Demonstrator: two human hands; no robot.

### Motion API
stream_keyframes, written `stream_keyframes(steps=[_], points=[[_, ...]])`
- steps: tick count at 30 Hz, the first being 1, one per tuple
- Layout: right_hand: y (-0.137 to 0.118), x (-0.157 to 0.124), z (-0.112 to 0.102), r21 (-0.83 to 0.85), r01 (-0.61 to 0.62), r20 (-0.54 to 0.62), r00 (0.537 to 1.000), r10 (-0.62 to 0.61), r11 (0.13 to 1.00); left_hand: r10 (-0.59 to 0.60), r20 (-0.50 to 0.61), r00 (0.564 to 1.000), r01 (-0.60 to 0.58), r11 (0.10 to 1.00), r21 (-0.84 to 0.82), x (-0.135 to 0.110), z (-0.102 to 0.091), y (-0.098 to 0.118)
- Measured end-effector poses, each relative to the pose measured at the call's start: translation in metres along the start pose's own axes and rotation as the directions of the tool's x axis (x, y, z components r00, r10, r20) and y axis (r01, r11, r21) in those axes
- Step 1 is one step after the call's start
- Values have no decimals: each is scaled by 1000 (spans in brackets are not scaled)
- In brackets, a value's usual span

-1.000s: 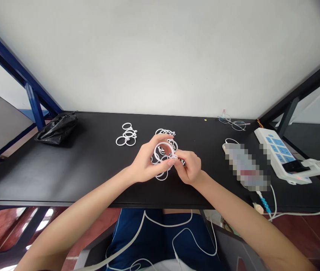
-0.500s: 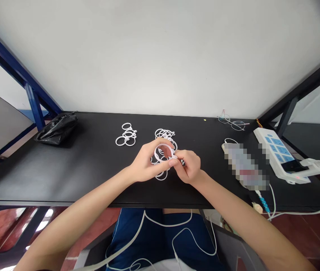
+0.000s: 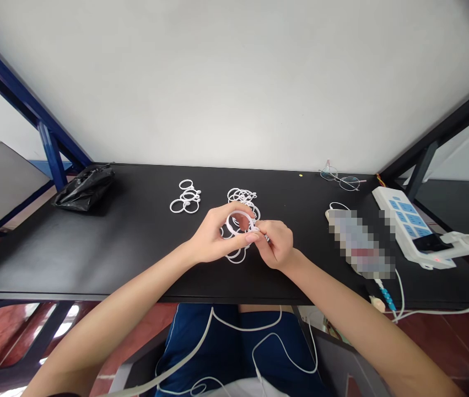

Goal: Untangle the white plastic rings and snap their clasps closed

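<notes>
My left hand (image 3: pixel 221 234) curls around a white plastic ring (image 3: pixel 229 223), thumb below and fingers behind it, above the black table. At the ring's right side, the fingers of my right hand (image 3: pixel 276 242) pinch closed on the small knob end of this ring; the exact contact is hidden by the fingertips. Beneath and behind my hands lies a loose heap of similar white rings (image 3: pixel 241 195), partly covered. Farther left, a smaller group of several white rings (image 3: pixel 185 197) with little round knobs rests on the table.
A black plastic bag (image 3: pixel 83 188) lies at the table's far left. On the right are eyeglasses (image 3: pixel 349 183), a blurred-out phone (image 3: pixel 360 242) on a cable, and a white power strip (image 3: pixel 410 223) with plugs. White cables (image 3: pixel 201 336) hang over my lap.
Both hands stay almost in place, still on the same ring. The ring and my fingertips have shifted only slightly; the piles look unchanged.
</notes>
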State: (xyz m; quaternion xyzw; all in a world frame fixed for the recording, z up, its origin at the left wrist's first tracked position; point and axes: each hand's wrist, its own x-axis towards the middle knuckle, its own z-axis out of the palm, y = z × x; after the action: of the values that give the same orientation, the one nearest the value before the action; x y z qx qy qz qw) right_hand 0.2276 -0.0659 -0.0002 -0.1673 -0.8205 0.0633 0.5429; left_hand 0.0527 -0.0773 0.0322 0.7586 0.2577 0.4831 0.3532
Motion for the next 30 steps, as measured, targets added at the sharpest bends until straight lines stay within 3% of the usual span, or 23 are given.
stream_keyframes(steps=[7, 15, 30], points=[[-2, 1, -2, -41, -31, -11, 999, 31, 999, -59, 123, 991, 76, 988, -134, 2, -6, -2], [0, -2, 0, -50, -54, -7, 999, 54, 997, -173, 139, 975, 203, 949, -241, 0, -1, -2], [2, -5, 1, 17, -83, 45, 996, 82, 996, -200, 61, 978, 205, 972, -112, -1, -2, -3]])
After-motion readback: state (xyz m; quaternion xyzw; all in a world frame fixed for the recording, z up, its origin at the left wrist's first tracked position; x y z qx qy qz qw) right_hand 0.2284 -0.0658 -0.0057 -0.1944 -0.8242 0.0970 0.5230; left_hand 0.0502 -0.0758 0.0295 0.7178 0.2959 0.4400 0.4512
